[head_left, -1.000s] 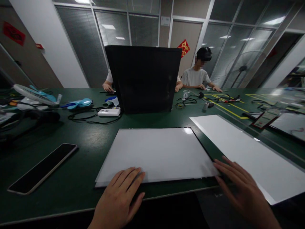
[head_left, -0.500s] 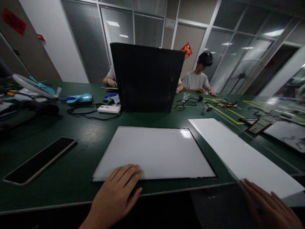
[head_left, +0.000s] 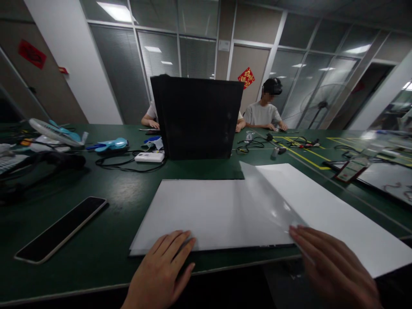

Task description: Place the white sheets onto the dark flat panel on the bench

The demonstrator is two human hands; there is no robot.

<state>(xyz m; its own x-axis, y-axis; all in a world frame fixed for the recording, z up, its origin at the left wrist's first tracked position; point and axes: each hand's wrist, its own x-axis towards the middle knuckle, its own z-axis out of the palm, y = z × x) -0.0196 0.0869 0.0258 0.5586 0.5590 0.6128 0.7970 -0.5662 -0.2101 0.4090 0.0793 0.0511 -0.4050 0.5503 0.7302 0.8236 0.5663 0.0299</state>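
Left hand [head_left: 161,270], lower centre: fingers [head_left: 180,244] released and flat, pressing the near-left corner of the white panel [head_left: 199,214], grasping nothing. Panel lies flat on the green worktop [head_left: 112,189], mid-frame. Right hand [head_left: 331,268], lower right: fingers stretched over the near corner of a clear film [head_left: 267,195] slanting across the panel's right end; pinching or only touching, cannot tell. White sheet [head_left: 337,223] just right. Phone [head_left: 61,229] lower left, well apart.
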